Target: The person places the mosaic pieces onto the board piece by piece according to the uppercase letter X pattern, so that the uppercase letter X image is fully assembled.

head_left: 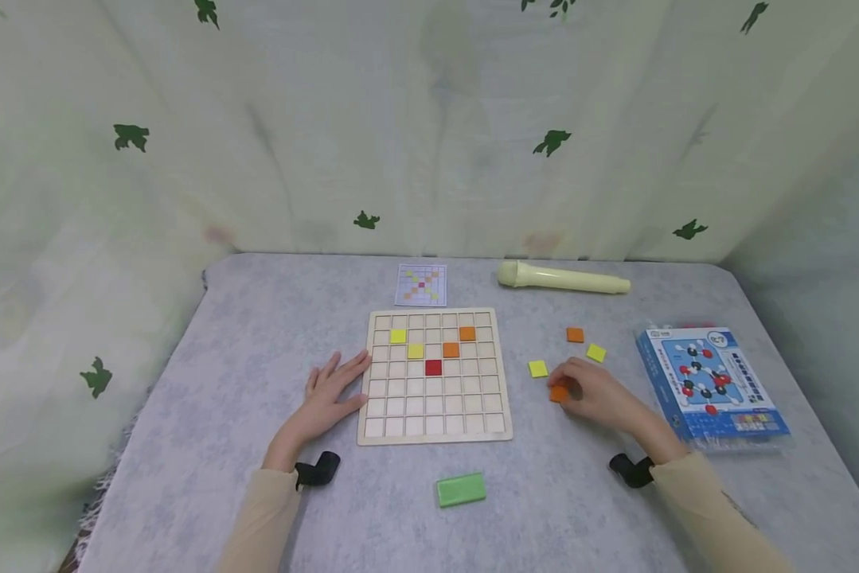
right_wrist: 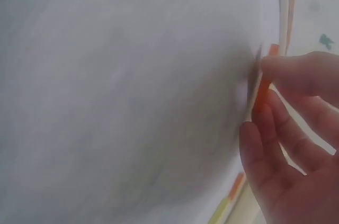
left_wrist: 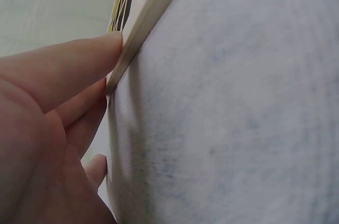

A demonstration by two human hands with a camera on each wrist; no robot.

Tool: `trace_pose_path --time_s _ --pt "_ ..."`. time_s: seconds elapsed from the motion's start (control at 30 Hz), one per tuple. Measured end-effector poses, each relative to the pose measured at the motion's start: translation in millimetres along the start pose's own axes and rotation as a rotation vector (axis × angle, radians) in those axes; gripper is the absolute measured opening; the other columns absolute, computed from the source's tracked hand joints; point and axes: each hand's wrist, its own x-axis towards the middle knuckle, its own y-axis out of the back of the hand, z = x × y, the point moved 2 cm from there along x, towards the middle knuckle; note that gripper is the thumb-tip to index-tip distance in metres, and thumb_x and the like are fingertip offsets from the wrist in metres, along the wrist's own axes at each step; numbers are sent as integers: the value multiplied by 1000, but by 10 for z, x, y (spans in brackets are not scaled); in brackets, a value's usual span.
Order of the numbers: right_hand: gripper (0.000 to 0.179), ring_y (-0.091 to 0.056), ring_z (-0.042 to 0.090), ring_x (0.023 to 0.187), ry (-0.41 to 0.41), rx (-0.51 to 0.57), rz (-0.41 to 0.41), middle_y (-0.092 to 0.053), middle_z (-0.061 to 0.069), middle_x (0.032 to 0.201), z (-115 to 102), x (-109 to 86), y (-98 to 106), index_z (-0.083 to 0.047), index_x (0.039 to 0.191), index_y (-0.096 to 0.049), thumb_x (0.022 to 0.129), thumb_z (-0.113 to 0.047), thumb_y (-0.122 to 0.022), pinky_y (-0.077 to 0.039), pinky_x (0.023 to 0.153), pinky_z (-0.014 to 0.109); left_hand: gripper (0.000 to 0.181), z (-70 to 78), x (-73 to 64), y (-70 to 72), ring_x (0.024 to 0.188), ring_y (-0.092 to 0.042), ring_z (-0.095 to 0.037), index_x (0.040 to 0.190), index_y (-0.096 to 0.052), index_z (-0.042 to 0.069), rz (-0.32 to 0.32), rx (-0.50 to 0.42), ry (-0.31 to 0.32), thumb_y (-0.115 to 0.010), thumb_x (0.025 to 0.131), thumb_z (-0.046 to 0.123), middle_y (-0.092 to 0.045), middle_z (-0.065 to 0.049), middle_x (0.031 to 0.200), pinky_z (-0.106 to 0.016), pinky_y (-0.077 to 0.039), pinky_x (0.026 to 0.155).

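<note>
blue box (head_left: 712, 386): print on the lid, too small to read
pattern card (head_left: 420, 285): coloured grid only, no text
wooden board (head_left: 435, 376): no markings

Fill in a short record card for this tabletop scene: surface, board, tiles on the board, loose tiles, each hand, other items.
Surface: grey cloth table
Board: wooden grid board, flat at the centre
Tiles on the board: two yellow, two orange, one red tile
Loose tiles: orange tile and two yellow ones lying right of the board
Left hand: flat, fingers against the board's left edge
Right hand: pinches another orange tile
Other items: pattern card, cream microphone, blue box, green block
</note>
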Motion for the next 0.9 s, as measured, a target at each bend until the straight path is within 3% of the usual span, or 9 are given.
trace_pose_path --time_s 0.13,0.37,0.63,0.9 --pt "26 -55 16 87 55 29 6 -59 -3 97 -188 145 -37 -9 101 -66 78 0 -73 -49 77 36 62 4 3 4 143 2 -40 148 -35 4 -2 -4 6 -60 95 23 -25 -11 156 -59 11 106" --pt "23 -57 16 91 193 107 -44 -60 -1 100 -702 551 -222 -7 104 -66 82 -2 -70 -49 79 34 62 3 -2 7 143 3 -38 149 -34 5 -4 -11 15 -60 95 23 -25 -10 156 -57 12 107" --pt "16 -52 13 90 311 27 -116 -60 -2 98 -1209 977 -579 -9 101 -67 85 -4 -67 -46 81 28 62 26 6 11 143 3 -39 148 -34 5 -4 -14 16 -60 95 23 -25 -11 156 -58 12 106" --pt "16 -50 12 88 327 -91 -160 -57 -3 97 -1421 1198 -769 -11 99 -66 85 -3 -68 -44 80 24 62 14 -7 13 143 2 -40 149 -34 5 4 -4 10 -61 95 22 -25 -12 155 -60 11 106"
